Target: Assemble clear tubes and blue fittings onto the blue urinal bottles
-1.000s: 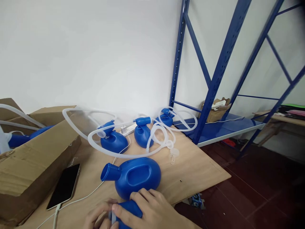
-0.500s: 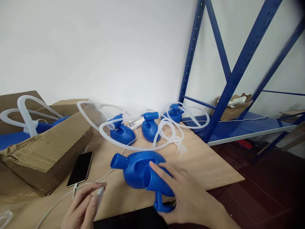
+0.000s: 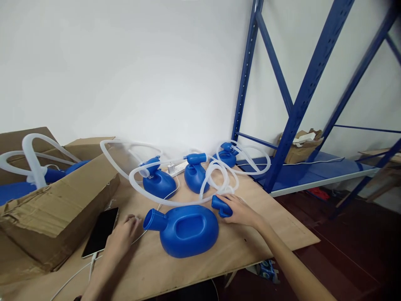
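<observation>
A blue plastic urinal bottle (image 3: 189, 246) lies on its side on the table, its open neck pointing left. My right hand (image 3: 241, 211) is just beyond its right end, closed around a blue tubular spout piece (image 3: 221, 205) with a short side branch. My left hand (image 3: 125, 232) is low over the table between the phone (image 3: 100, 232) and the bottle's neck. Its fingers are curled together, and whatever they may hold is hidden. A thin white cable (image 3: 142, 234) runs by its fingertips.
Behind stand several blue bottles (image 3: 159, 184) with looped clear hoses (image 3: 172, 203) and a white power strip (image 3: 181, 168). An open cardboard box (image 3: 65, 209) with more bottles and hoses is at left. A blue metal rack (image 3: 282, 175) rises at right, beyond the table edge.
My right hand has moved the blue spout piece away from over the bottle to the table's right side. My left hand has moved forward; the small pale piece in its fingers no longer shows.
</observation>
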{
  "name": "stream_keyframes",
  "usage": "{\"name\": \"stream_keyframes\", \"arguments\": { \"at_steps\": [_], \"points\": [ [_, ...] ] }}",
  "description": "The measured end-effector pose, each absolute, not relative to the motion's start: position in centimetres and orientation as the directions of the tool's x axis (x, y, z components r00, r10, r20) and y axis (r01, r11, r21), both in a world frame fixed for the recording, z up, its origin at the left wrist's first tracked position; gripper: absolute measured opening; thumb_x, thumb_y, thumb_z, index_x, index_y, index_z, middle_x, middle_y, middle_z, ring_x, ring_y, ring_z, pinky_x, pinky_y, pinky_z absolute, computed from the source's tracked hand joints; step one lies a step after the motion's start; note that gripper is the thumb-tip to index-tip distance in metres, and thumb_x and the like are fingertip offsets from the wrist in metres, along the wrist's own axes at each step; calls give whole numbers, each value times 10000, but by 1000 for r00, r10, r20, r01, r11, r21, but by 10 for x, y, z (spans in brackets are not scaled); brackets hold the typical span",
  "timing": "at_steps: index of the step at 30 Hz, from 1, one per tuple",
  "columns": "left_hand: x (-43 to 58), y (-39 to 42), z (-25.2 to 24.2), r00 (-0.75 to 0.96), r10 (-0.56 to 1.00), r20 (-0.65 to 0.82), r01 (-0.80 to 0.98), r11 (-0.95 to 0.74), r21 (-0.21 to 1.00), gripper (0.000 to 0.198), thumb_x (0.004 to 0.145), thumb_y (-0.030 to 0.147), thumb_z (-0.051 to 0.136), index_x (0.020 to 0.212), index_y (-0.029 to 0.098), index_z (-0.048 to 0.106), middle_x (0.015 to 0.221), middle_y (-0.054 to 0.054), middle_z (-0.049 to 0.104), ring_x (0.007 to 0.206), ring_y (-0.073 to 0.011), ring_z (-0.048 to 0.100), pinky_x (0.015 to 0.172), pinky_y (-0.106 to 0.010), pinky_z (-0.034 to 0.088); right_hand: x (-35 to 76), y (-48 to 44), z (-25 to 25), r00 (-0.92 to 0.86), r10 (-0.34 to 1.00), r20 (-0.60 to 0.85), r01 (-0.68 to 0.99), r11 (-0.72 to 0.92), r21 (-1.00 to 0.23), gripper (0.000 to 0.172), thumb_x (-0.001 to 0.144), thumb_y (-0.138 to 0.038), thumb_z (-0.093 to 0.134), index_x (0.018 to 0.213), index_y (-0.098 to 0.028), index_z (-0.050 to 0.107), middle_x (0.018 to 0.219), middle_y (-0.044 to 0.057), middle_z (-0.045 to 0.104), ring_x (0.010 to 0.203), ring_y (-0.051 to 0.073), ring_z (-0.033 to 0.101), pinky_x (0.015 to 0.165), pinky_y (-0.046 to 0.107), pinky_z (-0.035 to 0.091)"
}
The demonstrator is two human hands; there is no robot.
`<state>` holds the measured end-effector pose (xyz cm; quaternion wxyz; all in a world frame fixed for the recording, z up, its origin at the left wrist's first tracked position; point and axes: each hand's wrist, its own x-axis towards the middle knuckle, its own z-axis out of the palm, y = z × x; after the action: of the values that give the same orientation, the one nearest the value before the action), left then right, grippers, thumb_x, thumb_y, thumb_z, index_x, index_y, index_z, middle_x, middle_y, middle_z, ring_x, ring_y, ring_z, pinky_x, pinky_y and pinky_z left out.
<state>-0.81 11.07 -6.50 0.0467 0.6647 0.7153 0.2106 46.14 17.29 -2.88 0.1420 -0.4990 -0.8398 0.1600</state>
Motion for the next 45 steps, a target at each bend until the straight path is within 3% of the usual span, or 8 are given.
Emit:
{"name": "stream_keyframes", "arguments": {
  "at_steps": [5, 10, 14, 17, 24, 33, 40, 45],
  "points": [
    [-4, 109, -72, -34, 989, 143, 927, -22, 375, 393, 958, 465, 373, 912, 233, 686, 1195, -141, 731, 1082, -318, 709, 896, -407, 538, 457, 172, -26, -510, 860, -17, 800, 467, -377, 1037, 726, -562, 847, 1615, -296, 385, 1653, 142, 389, 1552, 417, 250, 1241, 621, 222],
    [-12, 113, -80, -33, 984, 173, 922, -37, 384, 377, 929, 522, 418, 946, 242, 670, 1195, -148, 734, 1107, -333, 693, 977, -446, 527, 471, 164, -22, -488, 873, 13, 785, 445, -430, 902, 831, -648, 736, 1605, -333, 398, 1667, 89, 388, 1571, 381, 241, 1281, 608, 157],
    [-22, 116, -101, -31, 969, 244, 933, -60, 355, 464, 928, 556, 409, 1059, 214, 693, 1313, -171, 697, 1214, -350, 655, 1056, -480, 504, 510, 161, -41, -273, 951, 148, 783, 309, -539, 725, 994, -642, 474, 1616, -283, 375, 1632, 100, 447, 1531, 324, 348, 1267, 538, 282],
    [-29, 118, -115, 10, 955, 295, 944, -107, 313, 494, 939, 543, 410, 1156, 198, 690, 1312, -167, 703, 1250, -357, 633, 1085, -499, 491, 540, 164, -67, -134, 976, 170, 826, 205, -526, 619, 1042, -529, 308, 1533, -207, 504, 1539, 159, 553, 1441, 339, 479, 1240, 552, 326],
    [-28, 117, -112, -8, 949, 315, 928, -110, 356, 416, 926, 502, 450, 1137, 233, 688, 1222, -134, 742, 1151, -340, 682, 976, -474, 559, 554, 173, -100, -176, 960, 217, 873, 254, -417, 559, 976, -501, 441, 1412, -201, 623, 1486, 153, 602, 1415, 334, 511, 1200, 522, 397],
    [3, 92, -39, -315, 909, 274, 585, -42, 810, 697, 923, 710, 467, 1393, 206, 575, 1179, -111, 736, 1047, -313, 719, 893, -444, 592, 563, 186, -98, -94, 939, 331, 866, 241, -438, 452, 939, -422, 476, 1239, -178, 709, 1317, 188, 691, 1280, 379, 594, 1153, 575, 422],
    [49, 84, -14, -111, 919, 378, 656, -218, 722, 563, 962, 626, 477, 1334, 241, 649, 1194, -96, 707, 1085, -300, 692, 935, -431, 584, 530, 212, -86, -124, 927, 354, 820, 297, -490, 530, 1030, -471, 380, 1461, -219, 558, 1455, 123, 618, 1375, 295, 543, 1183, 456, 420],
    [59, 84, -22, -81, 911, 404, 682, -245, 689, 514, 1000, 579, 434, 1324, 236, 635, 1249, -108, 695, 1177, -306, 674, 989, -448, 568, 512, 235, -85, -113, 935, 336, 824, 277, -494, 488, 985, -392, 492, 1443, -262, 599, 1246, 113, 701, 1142, 306, 674, 989, 435, 544]
  ]
}}
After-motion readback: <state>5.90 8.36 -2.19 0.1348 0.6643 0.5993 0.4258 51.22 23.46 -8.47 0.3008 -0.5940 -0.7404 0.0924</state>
